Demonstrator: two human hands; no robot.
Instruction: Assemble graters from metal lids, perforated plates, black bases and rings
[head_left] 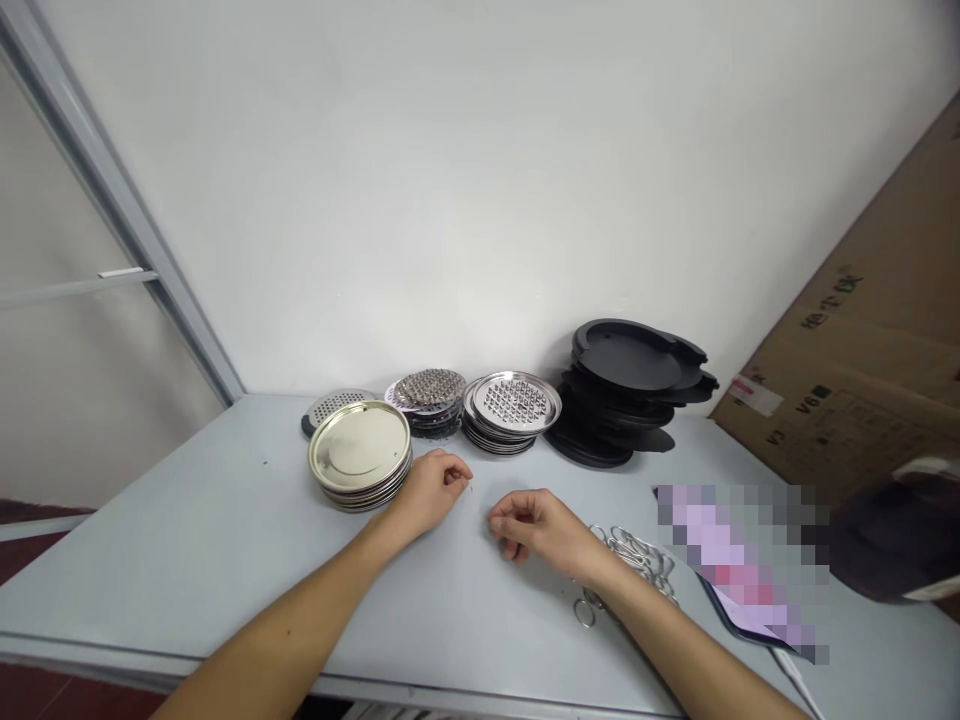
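Note:
My left hand (435, 488) is over the middle of the table, loosely curled, with a gap between thumb and fingers and nothing seen in it. Just left of it stands a stack of round gold-coloured metal lids (360, 445). My right hand (541, 532) is to its right, thumb and index fingertips drawn together, with no object visible between them. A loose pile of metal rings and wire loops (637, 555) lies beside and partly behind my right forearm. One single metal ring (584, 613) shows below that wrist.
Along the wall stand a perforated grey disc (341, 402), a stack of rough grater discs (431, 390), shiny grater plates (516, 403) and stacked black plastic trays (630, 360). On the right are a phone (739, 610) with a white cable, a dark container (892, 535) and cardboard boxes (862, 330).

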